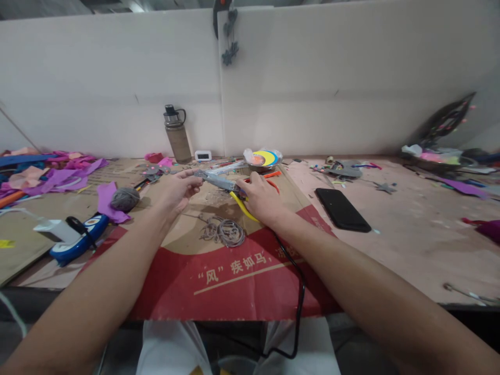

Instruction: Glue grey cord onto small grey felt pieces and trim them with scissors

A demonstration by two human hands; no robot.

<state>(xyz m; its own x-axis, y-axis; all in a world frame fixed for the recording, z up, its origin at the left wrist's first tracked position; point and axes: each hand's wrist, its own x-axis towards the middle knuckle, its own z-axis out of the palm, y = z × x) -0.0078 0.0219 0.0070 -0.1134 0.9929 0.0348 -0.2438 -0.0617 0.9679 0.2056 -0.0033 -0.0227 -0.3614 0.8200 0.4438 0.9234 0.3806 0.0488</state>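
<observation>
My left hand (176, 190) pinches the left end of a long grey glittery strip (217, 180) held just above the table. My right hand (262, 200) is closed round a tool with a yellow trigger or handle (241, 205), its black cord (297, 291) running down off the front edge; the tool's tip meets the strip's right end. Below the hands a loose coil of grey cord (225, 232) lies on a red and brown cardboard sheet (234, 276).
A black phone (342, 209) lies right of my right hand. A grey yarn ball (125, 198), purple felt scraps (58, 177), a blue and white device (78, 240), a water bottle (177, 136), a small clock (203, 155) and a bowl (262, 159) surround the sheet. Craft scraps lie at right.
</observation>
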